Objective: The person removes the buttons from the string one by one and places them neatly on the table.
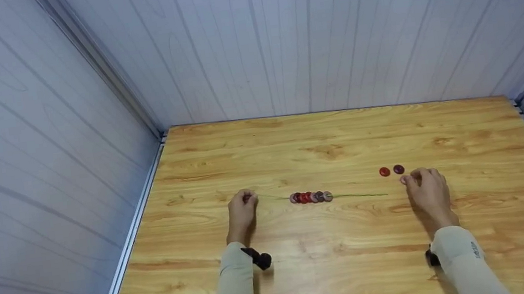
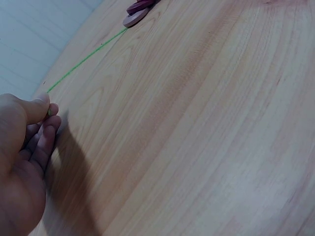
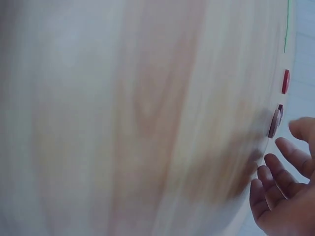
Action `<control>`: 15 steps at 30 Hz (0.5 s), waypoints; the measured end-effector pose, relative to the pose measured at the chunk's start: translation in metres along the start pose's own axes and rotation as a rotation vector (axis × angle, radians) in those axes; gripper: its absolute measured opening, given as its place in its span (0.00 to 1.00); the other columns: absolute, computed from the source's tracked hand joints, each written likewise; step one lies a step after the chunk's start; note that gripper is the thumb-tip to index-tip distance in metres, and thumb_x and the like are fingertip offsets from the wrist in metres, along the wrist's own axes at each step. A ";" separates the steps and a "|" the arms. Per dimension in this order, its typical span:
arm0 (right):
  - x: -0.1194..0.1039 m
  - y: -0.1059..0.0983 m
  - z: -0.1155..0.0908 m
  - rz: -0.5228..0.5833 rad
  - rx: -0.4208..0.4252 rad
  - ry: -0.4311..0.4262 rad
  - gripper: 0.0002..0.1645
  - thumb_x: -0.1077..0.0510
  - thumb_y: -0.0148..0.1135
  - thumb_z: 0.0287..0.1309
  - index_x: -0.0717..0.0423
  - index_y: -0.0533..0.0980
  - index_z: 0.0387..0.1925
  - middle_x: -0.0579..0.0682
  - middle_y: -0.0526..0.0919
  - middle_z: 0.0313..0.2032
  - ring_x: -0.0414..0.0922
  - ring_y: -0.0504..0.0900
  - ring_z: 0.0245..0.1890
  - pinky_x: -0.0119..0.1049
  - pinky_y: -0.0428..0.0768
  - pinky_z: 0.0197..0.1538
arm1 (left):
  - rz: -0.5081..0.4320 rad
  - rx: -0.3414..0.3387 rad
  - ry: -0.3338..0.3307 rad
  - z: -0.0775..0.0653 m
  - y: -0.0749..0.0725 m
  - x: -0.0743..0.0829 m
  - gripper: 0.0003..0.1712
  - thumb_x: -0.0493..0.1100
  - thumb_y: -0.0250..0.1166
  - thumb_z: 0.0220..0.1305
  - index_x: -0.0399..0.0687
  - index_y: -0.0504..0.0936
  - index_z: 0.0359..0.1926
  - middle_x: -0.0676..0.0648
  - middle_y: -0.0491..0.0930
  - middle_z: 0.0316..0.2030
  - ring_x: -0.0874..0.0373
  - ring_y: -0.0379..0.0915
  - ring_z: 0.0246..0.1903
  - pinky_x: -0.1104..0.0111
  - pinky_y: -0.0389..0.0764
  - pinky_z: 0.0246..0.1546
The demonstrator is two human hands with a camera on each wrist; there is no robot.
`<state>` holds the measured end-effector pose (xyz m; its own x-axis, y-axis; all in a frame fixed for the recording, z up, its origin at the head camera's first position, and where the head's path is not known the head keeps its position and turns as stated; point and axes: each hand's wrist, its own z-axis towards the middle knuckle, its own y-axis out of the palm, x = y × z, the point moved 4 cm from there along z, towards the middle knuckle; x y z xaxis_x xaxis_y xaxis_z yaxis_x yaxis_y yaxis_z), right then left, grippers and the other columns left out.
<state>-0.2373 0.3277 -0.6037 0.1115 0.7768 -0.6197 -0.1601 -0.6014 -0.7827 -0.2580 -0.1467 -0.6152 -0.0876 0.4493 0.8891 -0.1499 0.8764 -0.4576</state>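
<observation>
My left hand (image 1: pixel 241 213) pinches one end of a thin green string (image 2: pixel 88 60) between thumb and forefinger. A row of overlapping red, dark purple and pinkish buttons (image 1: pixel 305 197) is threaded on the string, lying on the table. The string's other end (image 1: pixel 374 195) lies loose to the right of the row. Beside a loose pinkish button (image 3: pixel 274 123) is my right hand (image 1: pixel 429 193), thumb and fingers parted and loosely bent, the fingertips just short of it. A red button (image 1: pixel 385 172) and a dark purple button (image 1: pixel 398 169) lie just beyond.
The wood-patterned table (image 1: pixel 309 272) carries all these things. Pale panelled walls (image 1: pixel 248 42) stand at the back and on both sides. A black wrist camera (image 1: pixel 259 258) juts from the left sleeve, another (image 1: pixel 431 257) from the right.
</observation>
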 end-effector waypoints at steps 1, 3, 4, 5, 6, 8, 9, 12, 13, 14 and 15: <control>0.000 -0.001 0.000 0.015 0.009 0.002 0.24 0.51 0.49 0.70 0.67 0.72 0.53 0.67 0.71 0.50 0.63 0.68 0.52 0.57 0.66 0.53 | 0.002 -0.001 -0.003 0.000 0.000 0.000 0.06 0.38 0.61 0.66 0.39 0.80 0.39 0.44 0.80 0.34 0.55 0.75 0.35 0.66 0.77 0.39; 0.001 -0.002 0.000 0.044 0.024 0.009 0.23 0.52 0.47 0.70 0.68 0.72 0.53 0.66 0.72 0.49 0.61 0.69 0.49 0.56 0.67 0.51 | 0.013 -0.005 -0.008 0.000 0.000 0.000 0.06 0.38 0.60 0.66 0.39 0.80 0.40 0.44 0.80 0.35 0.55 0.75 0.36 0.65 0.77 0.39; 0.001 -0.002 -0.001 0.059 0.031 0.013 0.23 0.53 0.47 0.70 0.68 0.72 0.53 0.66 0.72 0.48 0.61 0.69 0.48 0.55 0.68 0.49 | 0.019 -0.006 -0.010 0.000 0.000 0.000 0.06 0.38 0.60 0.67 0.39 0.80 0.40 0.44 0.80 0.36 0.55 0.76 0.37 0.65 0.77 0.40; 0.002 -0.003 -0.001 0.075 0.036 0.019 0.23 0.53 0.47 0.70 0.68 0.72 0.53 0.66 0.72 0.48 0.60 0.70 0.48 0.54 0.68 0.49 | 0.023 -0.007 -0.011 0.000 0.000 0.000 0.06 0.38 0.60 0.67 0.39 0.80 0.40 0.44 0.80 0.36 0.55 0.76 0.37 0.65 0.77 0.40; 0.002 -0.003 -0.001 0.091 0.040 0.025 0.23 0.53 0.47 0.70 0.68 0.72 0.54 0.66 0.72 0.47 0.59 0.70 0.47 0.53 0.68 0.48 | 0.028 -0.008 -0.013 0.000 0.000 0.000 0.06 0.38 0.60 0.67 0.40 0.80 0.41 0.44 0.80 0.37 0.55 0.76 0.37 0.65 0.77 0.40; 0.002 -0.004 -0.001 0.115 0.046 0.037 0.23 0.54 0.46 0.70 0.68 0.72 0.54 0.65 0.71 0.48 0.58 0.71 0.47 0.52 0.69 0.48 | 0.032 -0.009 -0.008 0.000 0.000 0.000 0.07 0.38 0.60 0.67 0.39 0.80 0.41 0.44 0.80 0.37 0.55 0.76 0.38 0.64 0.77 0.41; 0.002 -0.004 -0.001 0.126 0.048 0.040 0.22 0.54 0.46 0.70 0.69 0.72 0.54 0.66 0.71 0.49 0.59 0.71 0.47 0.52 0.69 0.49 | 0.033 -0.007 -0.004 0.000 0.000 0.000 0.07 0.38 0.60 0.67 0.39 0.80 0.41 0.43 0.81 0.37 0.54 0.76 0.38 0.64 0.78 0.41; 0.000 -0.007 -0.003 0.159 0.051 0.053 0.22 0.55 0.46 0.70 0.68 0.71 0.55 0.66 0.71 0.51 0.59 0.72 0.49 0.53 0.70 0.50 | 0.027 -0.006 -0.002 0.000 0.001 0.000 0.07 0.38 0.60 0.67 0.39 0.80 0.40 0.43 0.81 0.37 0.54 0.76 0.38 0.64 0.78 0.41; -0.001 -0.008 -0.004 0.168 0.054 0.056 0.22 0.55 0.45 0.70 0.67 0.71 0.55 0.66 0.71 0.52 0.59 0.72 0.49 0.53 0.70 0.50 | 0.028 -0.004 -0.002 0.000 0.001 0.000 0.06 0.38 0.60 0.67 0.39 0.80 0.40 0.43 0.80 0.36 0.54 0.76 0.38 0.65 0.78 0.41; -0.002 -0.009 -0.004 0.176 0.057 0.057 0.22 0.55 0.45 0.70 0.67 0.71 0.56 0.66 0.71 0.53 0.59 0.72 0.50 0.53 0.70 0.51 | 0.028 -0.001 -0.002 0.000 0.000 0.000 0.06 0.38 0.60 0.66 0.39 0.80 0.40 0.43 0.81 0.36 0.54 0.76 0.38 0.64 0.78 0.41; -0.004 -0.009 -0.004 0.181 0.061 0.058 0.22 0.55 0.45 0.70 0.67 0.71 0.56 0.66 0.71 0.53 0.59 0.71 0.50 0.52 0.70 0.51 | 0.026 0.001 -0.005 0.000 0.001 0.000 0.06 0.38 0.60 0.66 0.39 0.80 0.40 0.43 0.80 0.36 0.54 0.76 0.38 0.64 0.78 0.42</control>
<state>-0.2322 0.3296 -0.5941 0.1311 0.6439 -0.7538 -0.2412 -0.7168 -0.6543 -0.2584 -0.1462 -0.6153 -0.0963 0.4713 0.8767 -0.1487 0.8641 -0.4809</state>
